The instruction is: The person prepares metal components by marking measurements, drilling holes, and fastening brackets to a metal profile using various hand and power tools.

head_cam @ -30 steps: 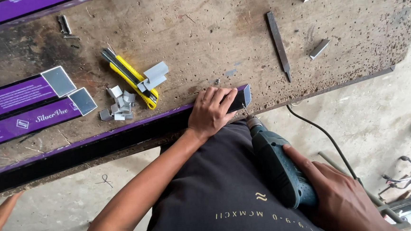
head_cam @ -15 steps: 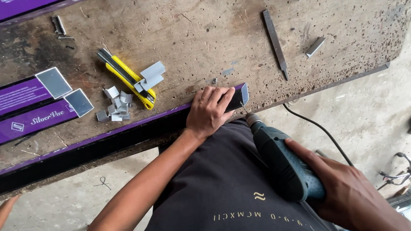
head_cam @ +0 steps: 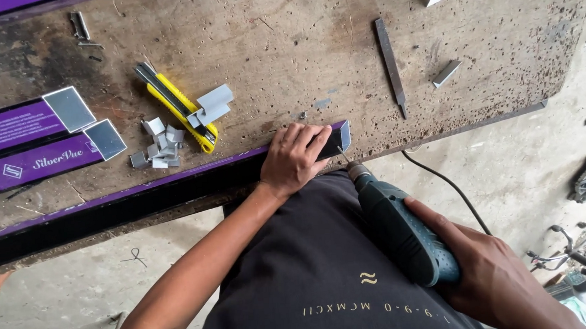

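Since a second ago the teal electric drill (head_cam: 397,227) has risen toward the bench edge, its bit now meeting the end of the long purple-wrapped metal profile (head_cam: 139,201). Clenched round the drill's rear is the right hand (head_cam: 496,274); the left hand (head_cam: 295,159) lies flat, fingers spread, pressing the profile's end down at the front edge of the worn wooden workbench (head_cam: 285,43). Further left lie two shorter purple-sleeved bars (head_cam: 27,143) with white lettering, and nearer, a yellow utility knife (head_cam: 177,105) beside small grey metal offcuts (head_cam: 159,144). A dark flat file (head_cam: 390,64) rests well apart, upper right.
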